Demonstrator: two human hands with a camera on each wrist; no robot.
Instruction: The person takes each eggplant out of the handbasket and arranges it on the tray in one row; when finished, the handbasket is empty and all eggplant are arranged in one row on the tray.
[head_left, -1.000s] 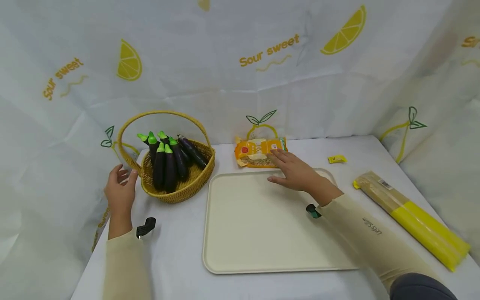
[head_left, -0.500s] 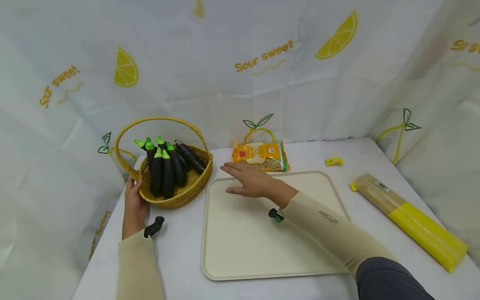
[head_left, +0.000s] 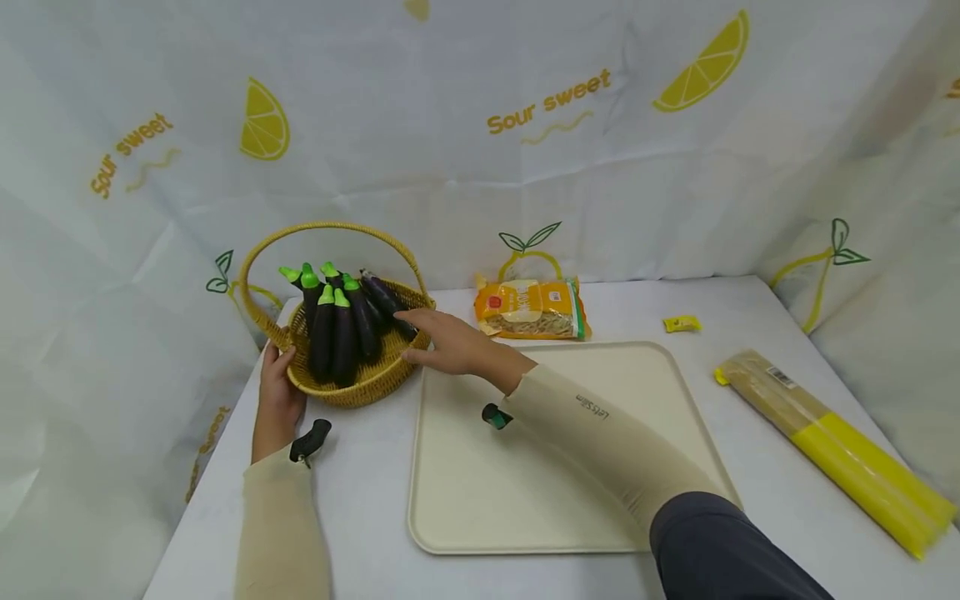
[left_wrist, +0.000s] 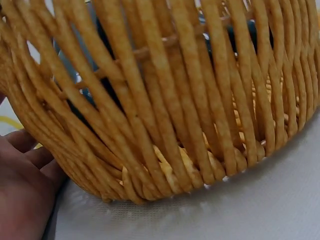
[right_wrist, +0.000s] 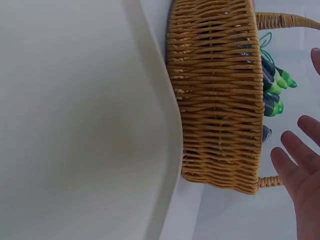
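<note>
A wicker basket (head_left: 378, 385) with a tall arched handle stands at the left of the table, holding several dark purple eggplants (head_left: 344, 343) with green stems. Against the basket's left side rests my left hand (head_left: 279, 400); in the left wrist view its fingers (left_wrist: 39, 157) touch the woven wall, their tips partly hidden. My right hand (head_left: 457, 343) reaches across to the basket's right rim with fingers extended. In the right wrist view this hand (right_wrist: 306, 175) is spread beside the basket (right_wrist: 220, 100), holding nothing; contact with the rim is hard to tell.
A large cream tray (head_left: 450, 508) lies in the middle, close to the basket, under my right forearm. Behind it is an orange food packet (head_left: 531, 310). A small yellow packet (head_left: 682, 323) and a long yellow noodle pack (head_left: 840, 458) lie on the right.
My right hand has swept left from the orange packet, over the tray, to the basket's right rim. My left hand has moved right onto the basket's left side. The basket stays in place.
</note>
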